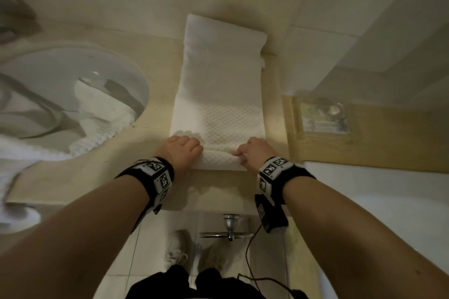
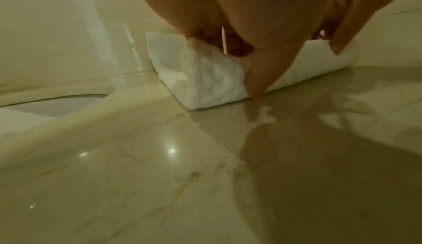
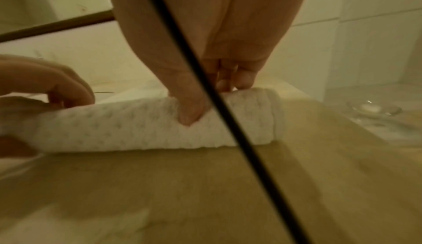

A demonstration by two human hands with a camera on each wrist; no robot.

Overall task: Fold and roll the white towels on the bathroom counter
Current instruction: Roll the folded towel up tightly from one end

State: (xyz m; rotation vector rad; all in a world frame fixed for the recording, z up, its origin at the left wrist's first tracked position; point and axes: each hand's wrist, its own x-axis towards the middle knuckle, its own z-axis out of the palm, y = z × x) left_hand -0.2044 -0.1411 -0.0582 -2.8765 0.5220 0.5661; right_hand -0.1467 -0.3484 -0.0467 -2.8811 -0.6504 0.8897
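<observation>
Both forearms reaching forward over worktop, palms down. Left hand and right hand curling fingers in pinching grip round rolled near end of white towel; beyond roll, towel lying flat toward wall.

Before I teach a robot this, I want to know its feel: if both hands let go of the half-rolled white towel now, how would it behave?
The towel looks soft and floppy: its rolled end dents under the right hand thumb. The roll would probably loosen once the left hand also lifts. On the glossy counter it may slide when pushed.
</observation>
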